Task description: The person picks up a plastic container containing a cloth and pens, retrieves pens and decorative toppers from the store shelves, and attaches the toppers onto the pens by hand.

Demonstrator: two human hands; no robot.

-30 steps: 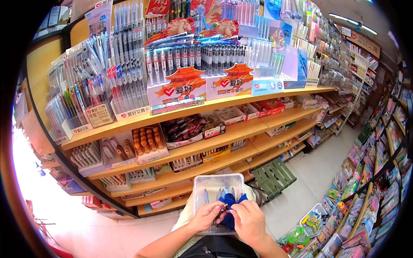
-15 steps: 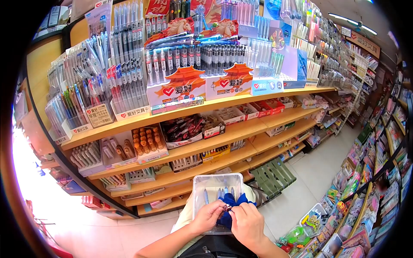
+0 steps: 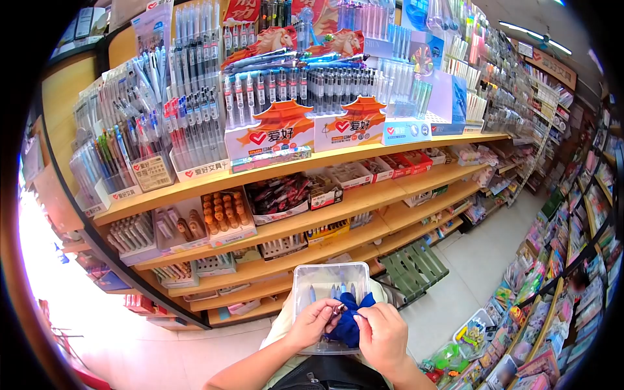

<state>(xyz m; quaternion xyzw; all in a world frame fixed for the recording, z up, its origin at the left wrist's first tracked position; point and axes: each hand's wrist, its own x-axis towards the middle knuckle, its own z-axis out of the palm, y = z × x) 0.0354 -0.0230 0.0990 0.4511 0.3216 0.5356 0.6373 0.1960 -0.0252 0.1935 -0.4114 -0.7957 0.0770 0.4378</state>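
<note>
My left hand is closed, pinching a small dark, shiny object whose kind I cannot make out. Beside it, my right hand pinches the edge of a crumpled dark blue cloth between thumb and fingers. Both hands are over a clear plastic box resting on my lap. Several pens with bluish barrels lie inside it, partly hidden by the cloth and my hands.
Ahead stands a wooden shelf unit loaded with pens in display boxes. A green slatted folding stool is on the tiled floor just beyond the box. Packed goods racks line the right side.
My right hand has moved slightly right, away from my left, drawing the blue cloth's edge with it. More of the small dark object shows at my left fingertips.
</note>
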